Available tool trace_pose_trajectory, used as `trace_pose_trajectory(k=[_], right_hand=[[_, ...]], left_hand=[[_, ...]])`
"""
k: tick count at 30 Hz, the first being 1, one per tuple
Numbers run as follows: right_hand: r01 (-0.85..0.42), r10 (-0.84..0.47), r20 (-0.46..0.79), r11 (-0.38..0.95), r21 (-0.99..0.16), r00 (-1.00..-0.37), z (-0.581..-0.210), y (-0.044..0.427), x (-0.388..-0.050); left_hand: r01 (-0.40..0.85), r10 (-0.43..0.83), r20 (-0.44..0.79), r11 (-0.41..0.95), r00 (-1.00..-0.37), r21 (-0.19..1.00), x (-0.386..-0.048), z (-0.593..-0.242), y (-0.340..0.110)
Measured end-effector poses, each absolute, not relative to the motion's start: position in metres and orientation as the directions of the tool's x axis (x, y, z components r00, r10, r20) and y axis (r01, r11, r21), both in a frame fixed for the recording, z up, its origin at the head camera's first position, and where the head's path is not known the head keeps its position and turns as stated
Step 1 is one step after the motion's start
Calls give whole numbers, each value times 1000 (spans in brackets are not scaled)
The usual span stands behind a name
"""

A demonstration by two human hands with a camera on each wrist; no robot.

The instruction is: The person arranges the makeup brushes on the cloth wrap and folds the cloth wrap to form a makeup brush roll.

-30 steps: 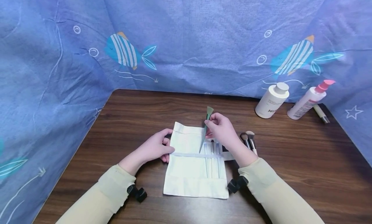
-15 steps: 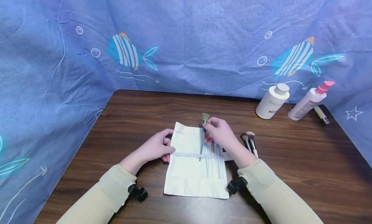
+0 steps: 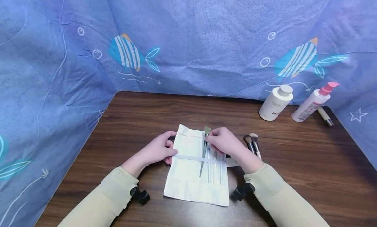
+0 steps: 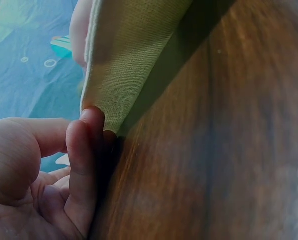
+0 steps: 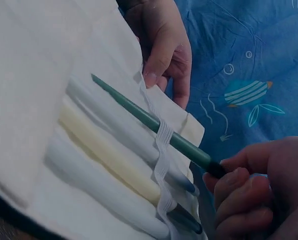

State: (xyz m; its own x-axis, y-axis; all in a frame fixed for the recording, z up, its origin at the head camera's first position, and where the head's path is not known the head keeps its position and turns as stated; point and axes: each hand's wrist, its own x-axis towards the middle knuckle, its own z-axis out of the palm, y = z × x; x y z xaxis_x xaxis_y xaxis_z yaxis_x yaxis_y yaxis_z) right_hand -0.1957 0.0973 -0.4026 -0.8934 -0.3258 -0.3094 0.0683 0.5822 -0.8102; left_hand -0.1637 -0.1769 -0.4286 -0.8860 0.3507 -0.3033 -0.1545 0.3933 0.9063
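Observation:
A white cloth brush roll [image 3: 188, 184] lies unfolded on the table, an elastic band [image 3: 188, 157] running across it. My left hand [image 3: 159, 148] pinches its left edge; in the left wrist view, thumb and fingers [image 4: 80, 150] grip the cloth. My right hand [image 3: 222, 140] pinches a green brush [image 3: 203, 155] near its bristles. In the right wrist view, the green handle [image 5: 134, 107] passes under the elastic [image 5: 164, 135], its pointed end over the cloth. Beside it, several brushes, one with a cream handle [image 5: 109, 155], sit under the same band.
Two brushes [image 3: 253, 143] lie on the table right of the roll, near my right forearm. At the back right stand a white bottle [image 3: 274, 104] and a pink-topped pump bottle [image 3: 309, 106], with another brush [image 3: 325, 116] beside them. A blue fish-print cloth [image 3: 188, 40] hangs behind.
My right hand has moved toward me, sliding the green brush under the elastic and further down the roll. The roll's lower part has shifted slightly toward me and left. My left hand has stayed put.

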Motion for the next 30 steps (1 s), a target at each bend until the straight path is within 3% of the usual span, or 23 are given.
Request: trace_pose_trajectory(k=[11, 21, 30], right_hand=[[25, -372, -352, 657, -754, -859, -403, 92, -180], [5, -343, -318, 673, -740, -884, -401, 98, -167], [-142, -364, -245, 770, -622, -898, -392, 131, -158]], left_hand=[[-152, 352, -298, 387, -888, 909, -162, -427, -178], [-149, 344, -301, 404, -890, 903, -162, -426, -178], [-172, 308, -295, 369, -905, 913, -163, -424, -177]])
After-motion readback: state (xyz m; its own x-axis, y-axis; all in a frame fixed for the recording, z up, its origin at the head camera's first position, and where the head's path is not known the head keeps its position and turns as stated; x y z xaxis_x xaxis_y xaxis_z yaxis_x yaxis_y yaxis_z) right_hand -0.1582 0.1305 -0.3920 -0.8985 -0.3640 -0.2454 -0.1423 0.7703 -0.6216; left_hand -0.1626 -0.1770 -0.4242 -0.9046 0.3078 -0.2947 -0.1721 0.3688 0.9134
